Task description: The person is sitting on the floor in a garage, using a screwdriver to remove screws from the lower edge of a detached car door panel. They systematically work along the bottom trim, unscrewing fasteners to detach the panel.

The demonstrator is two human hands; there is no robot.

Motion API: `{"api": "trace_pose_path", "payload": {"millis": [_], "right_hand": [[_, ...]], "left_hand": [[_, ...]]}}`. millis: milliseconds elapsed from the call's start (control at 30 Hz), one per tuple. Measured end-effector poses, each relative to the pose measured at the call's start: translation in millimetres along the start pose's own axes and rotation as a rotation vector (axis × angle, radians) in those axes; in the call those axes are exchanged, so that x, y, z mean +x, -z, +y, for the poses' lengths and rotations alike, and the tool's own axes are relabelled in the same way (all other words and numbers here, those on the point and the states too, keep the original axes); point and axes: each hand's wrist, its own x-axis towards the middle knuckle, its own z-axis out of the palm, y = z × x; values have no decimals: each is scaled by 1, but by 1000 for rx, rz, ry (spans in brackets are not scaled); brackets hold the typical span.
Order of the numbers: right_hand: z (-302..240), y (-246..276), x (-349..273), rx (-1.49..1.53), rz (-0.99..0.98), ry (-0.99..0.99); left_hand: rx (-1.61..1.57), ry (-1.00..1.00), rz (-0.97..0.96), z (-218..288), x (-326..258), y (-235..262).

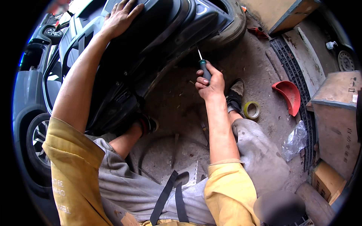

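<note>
Left hand (120,19) lies spread on black moulded vehicle panel (160,20) | right hand (211,80) grips grey-and-teal, slim metal-shanked screwdriver (202,62), tip near panel's lower edge | screwdriver likely light, rigid, best held by handle (205,71) | panel probably stiff, smooth, easily scratched

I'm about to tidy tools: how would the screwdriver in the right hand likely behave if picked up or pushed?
The screwdriver would probably stay stiff, since its slim metal shaft looks straight. Its weight may sit toward the handle, which is clearly thicker. That rounded-looking handle might roll if pushed.
</note>
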Motion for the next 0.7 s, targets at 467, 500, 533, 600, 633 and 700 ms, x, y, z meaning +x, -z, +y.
{"api": "trace_pose_path", "payload": {"millis": [467, 500, 533, 600, 633, 700], "right_hand": [[14, -9, -21, -1419, 384, 961], [13, -10, -22, -1458, 396, 959], [12, -11, -22, -1497, 409, 957], [14, -18, -25, -1574, 420, 924], [14, -23, -27, -1614, 428, 898], [12, -30, -29, -1675, 437, 868]], "left_hand": [[160, -69, -200, 51, -10, 48], [108, -44, -182, 51, -9, 45], [55, -19, -163, 49, -8, 40], [7, 18, -148, 44, -9, 39], [4, 27, -147, 41, -9, 38], [46, -6, -160, 39, -10, 38]]}}
